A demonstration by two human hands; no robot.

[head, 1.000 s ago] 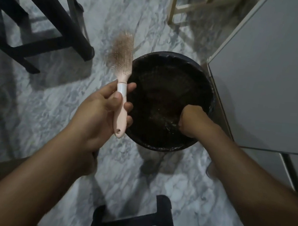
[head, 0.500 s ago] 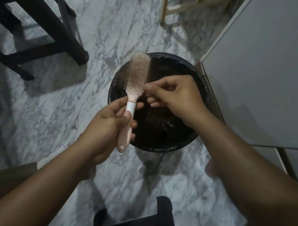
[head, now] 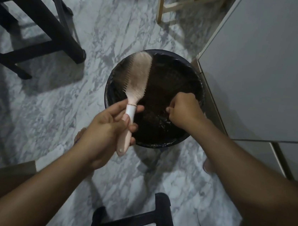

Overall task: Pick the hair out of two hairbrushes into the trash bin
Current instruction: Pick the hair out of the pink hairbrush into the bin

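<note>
Left hand (head: pixel 108 132): wrapped round the handle of the hairbrush (head: pixel 139 74), thumb laid over the front, grip firm. Right hand (head: pixel 183 111): fingers curled, tips pointed down inside the mouth of the trash bin (head: pixel 151 146). Whether any hair is pinched there can't be told, too dark and blurred.

Brush is held near upright in the frame: handle end at lower centre, head above it, long axis leaning slightly right toward the top. Head is over the left part of the bin opening. Bristles are seen on the left edge of the head, so the back is turned toward the right hand. Hair left in the bristles can't be judged.

Key relation: the brush head lies up and left of the right hand, near but not touching. The free right hand is the one to reach it; a roll of the handle in the left hand is probably needed first, to bring the bristles round.

A second brush is not seen. Bin stands on the marble floor (head: pixel 59 130), beside a grey cabinet (head: pixel 260 70) at right; dark chair legs (head: pixel 43 26) at upper left.
</note>
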